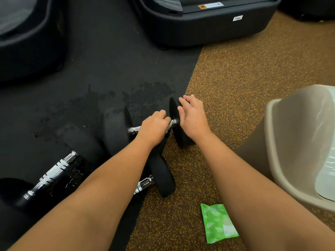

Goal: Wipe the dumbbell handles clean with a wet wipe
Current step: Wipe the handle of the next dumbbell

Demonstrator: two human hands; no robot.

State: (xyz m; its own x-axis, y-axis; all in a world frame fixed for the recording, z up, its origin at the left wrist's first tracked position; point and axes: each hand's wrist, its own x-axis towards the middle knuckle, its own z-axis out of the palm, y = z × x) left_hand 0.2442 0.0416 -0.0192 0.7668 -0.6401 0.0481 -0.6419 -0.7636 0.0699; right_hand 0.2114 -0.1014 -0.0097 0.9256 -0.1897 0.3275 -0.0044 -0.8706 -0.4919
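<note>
If the right hand [192, 116] (fingers loose on the 3 o'clock weight [181, 139]) slips, the dumbbell [119, 129] could roll, pinching the left hand [154, 127], fingers clamped round its handle [135, 129].

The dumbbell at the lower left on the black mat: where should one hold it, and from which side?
Grip the middle of its chrome handle from above, fingers across the bar. It lies flat between wide black heads; only the bar is slim.
</note>
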